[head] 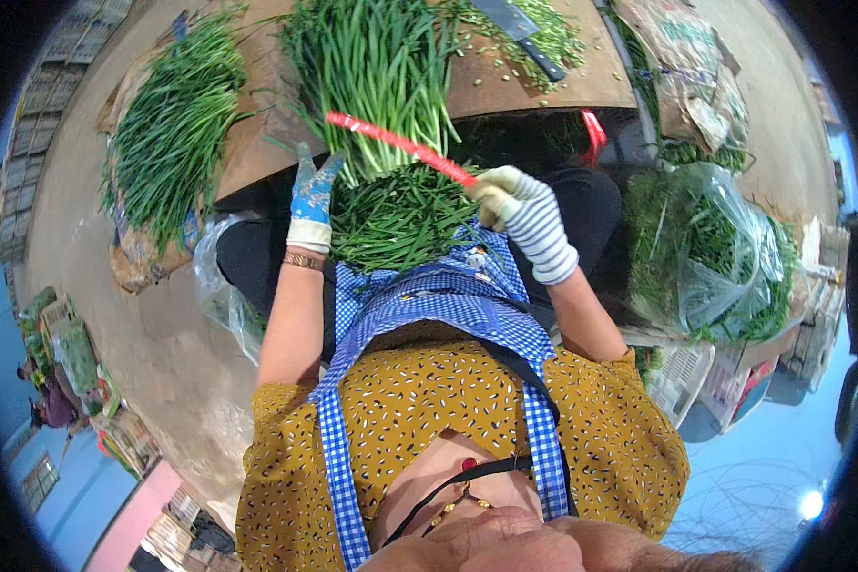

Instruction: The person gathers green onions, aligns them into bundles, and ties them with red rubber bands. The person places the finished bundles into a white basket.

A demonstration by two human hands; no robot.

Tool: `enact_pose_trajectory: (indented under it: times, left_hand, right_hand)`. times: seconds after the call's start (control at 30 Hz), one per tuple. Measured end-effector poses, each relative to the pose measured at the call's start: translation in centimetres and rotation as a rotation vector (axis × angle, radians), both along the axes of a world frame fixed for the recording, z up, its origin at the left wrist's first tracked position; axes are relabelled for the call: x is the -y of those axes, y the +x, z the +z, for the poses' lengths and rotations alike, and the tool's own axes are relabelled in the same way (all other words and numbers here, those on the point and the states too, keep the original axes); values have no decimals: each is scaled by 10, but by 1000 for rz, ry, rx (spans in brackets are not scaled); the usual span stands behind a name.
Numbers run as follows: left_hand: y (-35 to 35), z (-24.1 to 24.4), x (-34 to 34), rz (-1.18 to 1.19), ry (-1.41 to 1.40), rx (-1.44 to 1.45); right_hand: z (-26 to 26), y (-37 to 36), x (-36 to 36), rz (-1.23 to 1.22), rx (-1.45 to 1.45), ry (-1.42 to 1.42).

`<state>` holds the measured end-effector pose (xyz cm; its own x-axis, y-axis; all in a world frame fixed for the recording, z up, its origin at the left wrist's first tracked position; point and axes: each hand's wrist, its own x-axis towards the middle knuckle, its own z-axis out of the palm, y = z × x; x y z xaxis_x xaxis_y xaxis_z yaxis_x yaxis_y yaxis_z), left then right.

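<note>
My right hand (518, 218), in a striped knit glove, grips the lower end of a red plastic strip (407, 146). The strip slants up and left across a large bunch of long green chives (372, 64). These hang over the table's near edge, pale stem ends towards me. My left hand (310, 189), in a blue-coated glove, is beside the chives' left edge, thumb and fingers spread with nothing visible between them. Cut green leaves (400, 218) are heaped in my lap on a blue checked apron (465, 286), between both hands.
A cleaver (518, 36) lies on chopped stems on the wooden table (565, 93). More chives (179, 129) lie at left. A second red strip (593, 139) hangs at the table edge. Right of me is a clear plastic bag (729, 250) of greens; another bag (229, 286) is at left.
</note>
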<state>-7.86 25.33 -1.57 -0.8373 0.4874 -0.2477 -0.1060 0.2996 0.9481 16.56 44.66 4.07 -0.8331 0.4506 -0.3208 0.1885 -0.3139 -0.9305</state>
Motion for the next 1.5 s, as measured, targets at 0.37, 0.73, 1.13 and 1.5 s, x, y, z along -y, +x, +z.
enact_pose_trajectory:
  times: [0.37,0.73,1.13,1.5]
  left_hand:
    - [89,43,39,-76,43,175]
    - [91,25,45,421,790,667]
    - [77,48,29,472,305,286]
    - [45,-77,51,479,-3,591]
  right_hand:
    - [-19,-30,28,435,102,145]
    - [-29,-32,30,375,83,-50]
    - [-34,-36,21,375,217,214]
    - [-133,-37,-27,286,498,139]
